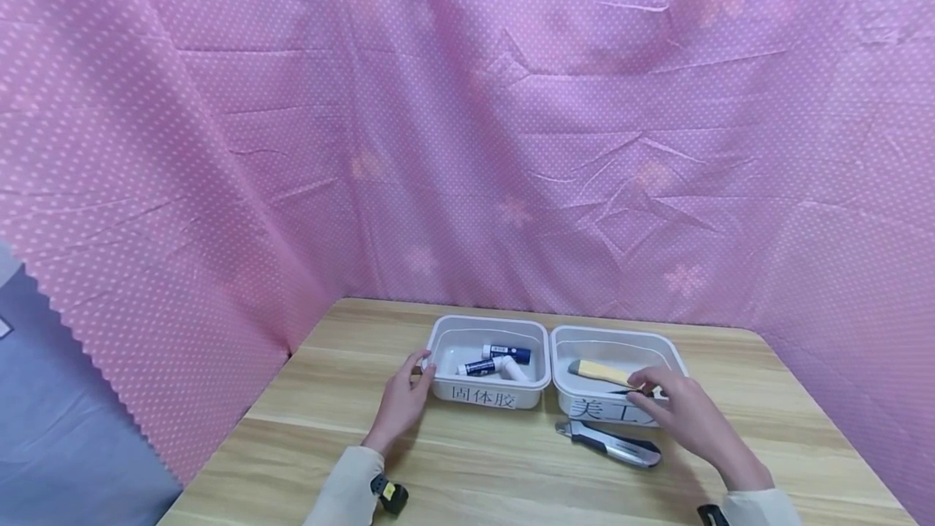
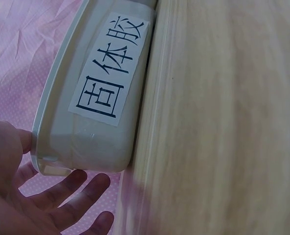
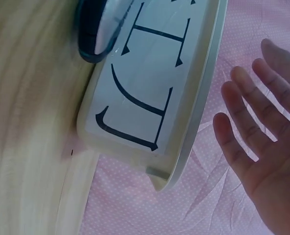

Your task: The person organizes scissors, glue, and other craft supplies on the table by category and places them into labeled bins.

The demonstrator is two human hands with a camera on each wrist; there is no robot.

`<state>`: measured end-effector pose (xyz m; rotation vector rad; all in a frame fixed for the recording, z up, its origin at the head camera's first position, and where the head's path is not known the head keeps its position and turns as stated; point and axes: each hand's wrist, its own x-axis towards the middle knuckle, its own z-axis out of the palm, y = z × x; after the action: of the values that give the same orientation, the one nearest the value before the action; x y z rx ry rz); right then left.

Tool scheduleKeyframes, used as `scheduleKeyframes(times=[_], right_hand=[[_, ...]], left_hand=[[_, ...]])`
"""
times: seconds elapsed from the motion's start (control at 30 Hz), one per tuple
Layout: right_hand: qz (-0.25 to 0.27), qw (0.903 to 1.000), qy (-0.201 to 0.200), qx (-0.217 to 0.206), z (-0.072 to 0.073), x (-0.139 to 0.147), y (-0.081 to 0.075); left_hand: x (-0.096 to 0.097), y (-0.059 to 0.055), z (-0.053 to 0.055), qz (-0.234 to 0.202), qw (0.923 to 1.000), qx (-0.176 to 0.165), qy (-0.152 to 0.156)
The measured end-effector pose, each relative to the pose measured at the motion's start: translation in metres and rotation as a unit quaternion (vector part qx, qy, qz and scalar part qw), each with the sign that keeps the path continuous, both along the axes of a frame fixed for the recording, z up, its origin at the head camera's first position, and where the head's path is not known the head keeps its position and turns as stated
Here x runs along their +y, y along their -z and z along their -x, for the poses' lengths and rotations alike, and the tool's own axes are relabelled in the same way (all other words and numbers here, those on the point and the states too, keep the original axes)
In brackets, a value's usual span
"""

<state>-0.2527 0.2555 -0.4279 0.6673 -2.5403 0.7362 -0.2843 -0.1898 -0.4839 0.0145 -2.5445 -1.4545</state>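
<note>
My left hand [image 1: 403, 398] is at the left end of a white plastic box [image 1: 485, 323], its fingers against or close to the rim. In the left wrist view those fingers [image 2: 61, 196] are spread and loosely bent. Inside lie several glue sticks [image 1: 507, 354] with white and dark blue casings. My right hand [image 1: 679, 408] hovers over the front right of a second white box [image 1: 613, 334], fingers apart with nothing visible between them. That box holds a yellow utility knife [image 1: 602, 372] and a dark item partly hidden by the fingers. In front lies a silver and black utility knife [image 1: 613, 443].
Both boxes stand side by side on a wooden table [image 1: 482, 477], near its back edge. Paper labels with large characters are on their fronts, including the left label [image 2: 108, 73]. A pink dotted curtain [image 1: 511, 144] hangs behind and to the left.
</note>
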Motion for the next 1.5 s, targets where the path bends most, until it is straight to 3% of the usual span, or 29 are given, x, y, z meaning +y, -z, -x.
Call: scheduleKeyframes(times=[0.27,0.43,0.53,0.7,0.9,1.2,1.5], right_hand=[[-0.003,0.9997,-0.023,-0.005,-0.014,-0.003,0.003],[-0.023,0.9986,-0.045,0.015,-0.017,-0.003,0.008],[-0.041,0.9973,-0.059,0.012,-0.017,-0.002,0.011],[-0.063,0.9948,-0.071,-0.036,-0.018,-0.001,0.012],[-0.092,0.9906,-0.086,-0.056,-0.016,-0.001,0.017],[-0.107,0.9845,-0.124,-0.062,-0.011,0.0,0.029],[-0.098,0.9816,-0.161,-0.032,-0.011,-0.002,0.037]], left_hand=[[-0.001,-0.001,-0.001,0.0,1.0,0.008,0.001],[0.0,-0.001,-0.001,0.0,1.0,0.005,0.002],[0.0,0.0,-0.001,0.004,0.9999,0.009,0.0],[0.0,0.001,0.0,0.013,0.9997,0.02,-0.002],[-0.001,0.001,0.0,0.011,0.9999,0.012,-0.003],[0.0,0.001,-0.001,0.008,0.9999,0.011,0.001],[0.001,-0.002,-0.002,0.005,1.0,0.006,-0.005]])
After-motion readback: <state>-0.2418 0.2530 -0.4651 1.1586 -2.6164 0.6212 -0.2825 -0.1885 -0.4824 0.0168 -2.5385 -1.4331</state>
